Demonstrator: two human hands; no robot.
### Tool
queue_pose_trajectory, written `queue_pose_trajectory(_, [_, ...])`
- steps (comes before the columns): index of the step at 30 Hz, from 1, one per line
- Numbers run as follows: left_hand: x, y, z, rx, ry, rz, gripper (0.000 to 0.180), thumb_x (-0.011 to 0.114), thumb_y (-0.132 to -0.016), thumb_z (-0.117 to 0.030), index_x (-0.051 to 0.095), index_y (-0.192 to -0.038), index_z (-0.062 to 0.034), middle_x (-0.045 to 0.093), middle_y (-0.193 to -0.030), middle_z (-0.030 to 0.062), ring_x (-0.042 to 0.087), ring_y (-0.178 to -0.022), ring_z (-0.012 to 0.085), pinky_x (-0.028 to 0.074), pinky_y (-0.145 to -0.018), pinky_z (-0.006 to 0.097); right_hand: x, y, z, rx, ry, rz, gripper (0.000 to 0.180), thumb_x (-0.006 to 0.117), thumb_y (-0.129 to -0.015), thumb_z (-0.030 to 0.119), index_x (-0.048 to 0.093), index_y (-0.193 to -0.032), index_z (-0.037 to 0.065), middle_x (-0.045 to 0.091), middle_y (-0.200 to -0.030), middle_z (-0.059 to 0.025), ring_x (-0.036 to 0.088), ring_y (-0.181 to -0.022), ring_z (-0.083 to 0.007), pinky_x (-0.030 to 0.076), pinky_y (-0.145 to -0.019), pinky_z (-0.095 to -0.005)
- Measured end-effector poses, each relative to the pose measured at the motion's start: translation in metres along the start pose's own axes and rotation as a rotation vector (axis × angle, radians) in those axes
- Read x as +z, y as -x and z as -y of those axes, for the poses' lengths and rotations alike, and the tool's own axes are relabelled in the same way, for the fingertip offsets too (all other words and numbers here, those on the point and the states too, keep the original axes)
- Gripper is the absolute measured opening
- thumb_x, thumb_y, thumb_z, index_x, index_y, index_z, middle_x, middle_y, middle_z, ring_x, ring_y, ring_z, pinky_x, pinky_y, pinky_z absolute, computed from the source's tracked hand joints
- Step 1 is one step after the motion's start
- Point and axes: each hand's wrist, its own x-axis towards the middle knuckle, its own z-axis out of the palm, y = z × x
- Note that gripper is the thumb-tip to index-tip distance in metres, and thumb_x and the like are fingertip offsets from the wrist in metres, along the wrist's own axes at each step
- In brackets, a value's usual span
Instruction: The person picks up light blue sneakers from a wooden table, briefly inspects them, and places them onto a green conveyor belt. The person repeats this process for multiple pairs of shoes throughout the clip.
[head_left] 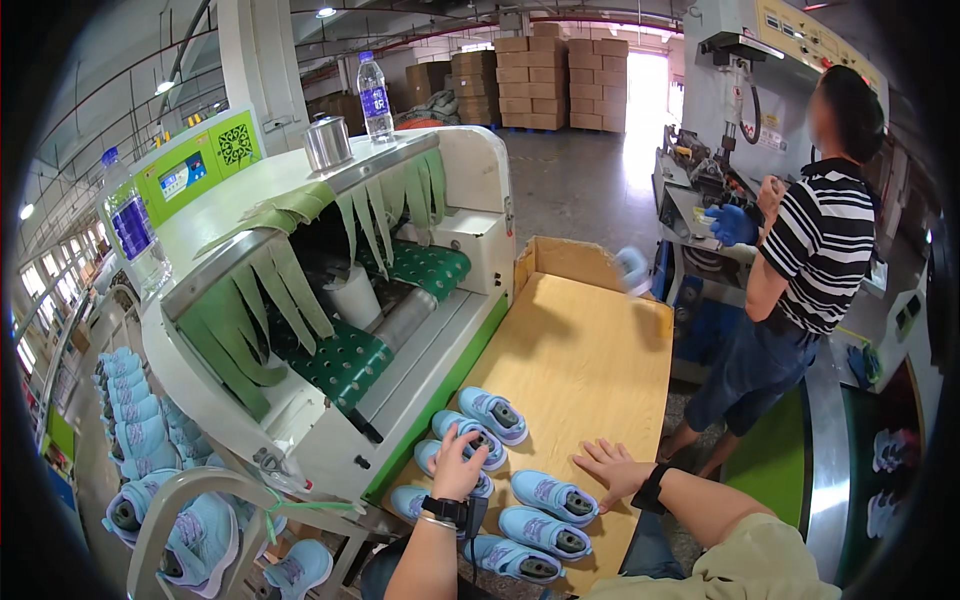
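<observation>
Light blue sneakers with dark inserts in their openings stand in two groups on the wooden tabletop (570, 350). My left hand (455, 468) is over the left group, its fingers closed around a light blue sneaker (466, 436); part of that shoe is hidden by the hand. Just beyond it sits another sneaker (493, 414). My right hand (612, 470) lies flat on the wood with fingers spread, beside the nearest shoe of the right group (553, 497). Two more sneakers of that group, one of them the middle shoe (545, 532), line up toward me.
A white machine with green strip curtains (265, 310) and a perforated green belt (340, 365) borders the table's left. A blurred light blue shoe-like object (632, 271) is above the far edge. A co-worker (820, 230) wearing a blue glove stands right. Shoes fill a rack (145, 440) left.
</observation>
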Motion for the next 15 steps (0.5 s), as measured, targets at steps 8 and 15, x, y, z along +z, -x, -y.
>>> queue_pose_trajectory(8, [-0.0007, 0.0009, -0.0008, -0.004, 0.006, 0.010, 0.042, 0.067, -0.085, -0.042, 0.066, -0.122, -0.0215, 0.037, -0.153, 0.0145, 0.038, -0.139, 0.0311, 0.013, -0.111, 0.062, -0.0011, 0.0010, 0.0023, 0.011, 0.016, 0.002, 0.125, 0.087, -0.062, 0.044, 0.009, -0.157, 0.021, 0.000, -0.162, -0.0221, -0.003, -0.148, -0.0467, 0.004, -0.116, -0.0624])
queue_pose_trajectory(15, [-0.0034, 0.0020, -0.0063, -0.029, -0.021, 0.023, 0.042, 0.066, -0.085, -0.042, 0.066, -0.122, -0.0205, 0.037, -0.153, 0.0152, 0.038, -0.139, 0.0307, 0.013, -0.111, 0.061, -0.0026, 0.0010, 0.0029, 0.006, -0.023, 0.008, 0.125, 0.087, -0.062, 0.043, 0.009, -0.157, 0.021, -0.001, -0.162, -0.0218, -0.006, -0.148, -0.0466, 0.002, -0.116, -0.0617])
